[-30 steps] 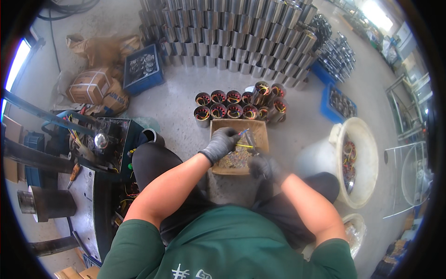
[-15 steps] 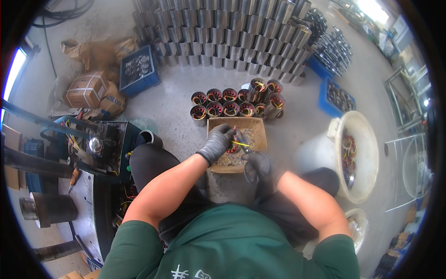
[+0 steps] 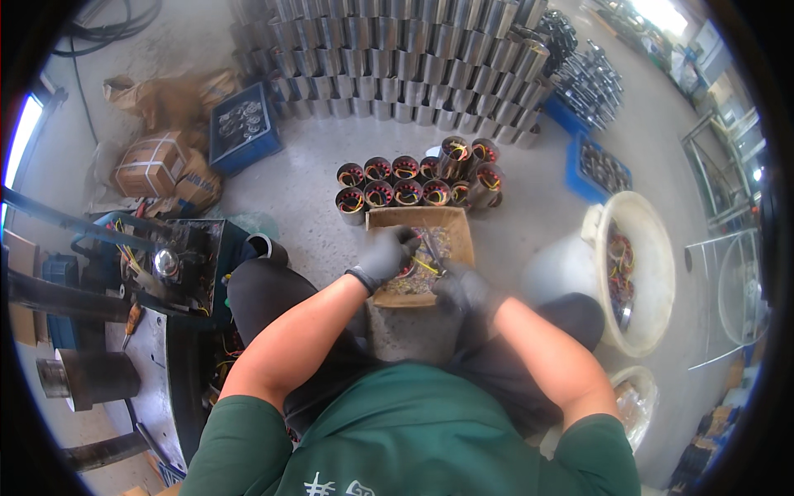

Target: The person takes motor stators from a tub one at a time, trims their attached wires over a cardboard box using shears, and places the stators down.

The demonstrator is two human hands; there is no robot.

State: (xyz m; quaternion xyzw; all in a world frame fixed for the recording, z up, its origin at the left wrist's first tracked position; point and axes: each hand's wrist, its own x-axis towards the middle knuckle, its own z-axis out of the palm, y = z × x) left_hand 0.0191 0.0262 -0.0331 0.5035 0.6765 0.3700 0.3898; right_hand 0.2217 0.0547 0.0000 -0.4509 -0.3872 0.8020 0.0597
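Near the middle of the frame a shallow cardboard box (image 3: 457, 225) sits on the concrete floor between the person's knees. Both gloved hands are down in it over a tangle of coloured wires (image 3: 418, 269). The left hand (image 3: 387, 255) has its fingers curled together around a wound part, though what exactly they clamp is hidden. The right hand (image 3: 463, 289) is closed just beside it, with thin yellow strands running between the 2 hands. Above the box stands a cluster of wound metal cylinders (image 3: 413, 182).

Matt cardboard box (image 3: 460, 225), shiny metal cylinders (image 3: 389, 41)
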